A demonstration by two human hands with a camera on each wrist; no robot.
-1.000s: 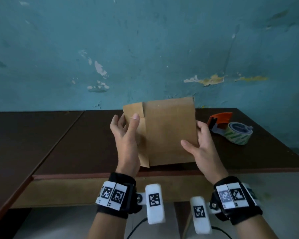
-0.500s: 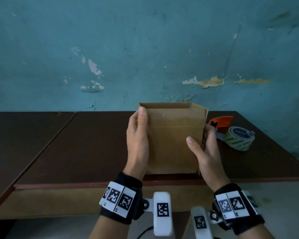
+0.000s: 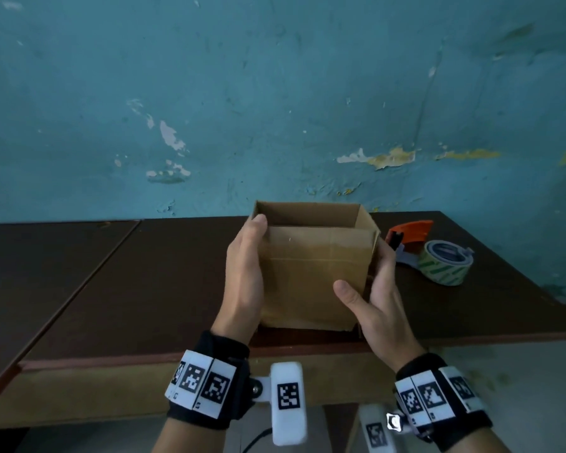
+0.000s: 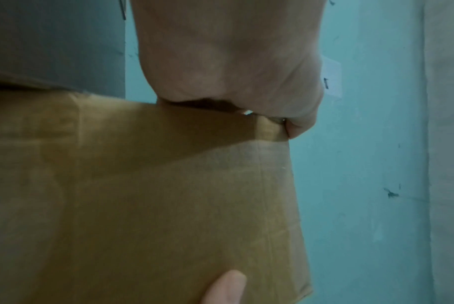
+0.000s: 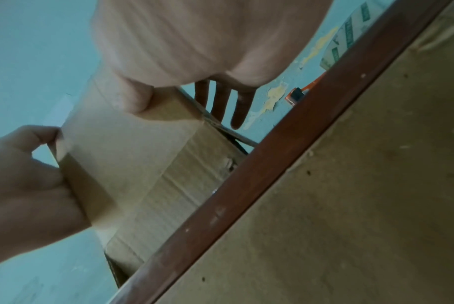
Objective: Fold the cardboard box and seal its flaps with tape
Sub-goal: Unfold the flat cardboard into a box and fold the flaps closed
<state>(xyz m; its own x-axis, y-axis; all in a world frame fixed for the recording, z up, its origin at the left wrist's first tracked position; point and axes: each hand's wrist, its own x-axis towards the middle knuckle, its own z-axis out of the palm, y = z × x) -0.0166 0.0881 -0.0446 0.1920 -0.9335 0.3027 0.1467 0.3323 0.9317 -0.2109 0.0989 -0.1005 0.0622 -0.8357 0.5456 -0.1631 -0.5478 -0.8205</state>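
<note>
— Where's our cardboard box (image 3: 311, 273)?
— Upright at the desk's (image 3: 128, 289) near edge, open upward; left hand (image 3: 245, 276) and right hand (image 3: 378, 299) clasp opposite sides. Tape dispenser (image 3: 438, 256) lies nearer our right.

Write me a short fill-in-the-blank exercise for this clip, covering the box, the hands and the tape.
1. The cardboard box is held between both hands with its top ____.
2. The tape dispenser lies on the dark table to the ____ of the box.
3. The left hand holds the box's ____ side, while the right hand holds the opposite side.
4. The dispenser's handle is ____ in colour.

Missing words: open; right; left; orange
</note>
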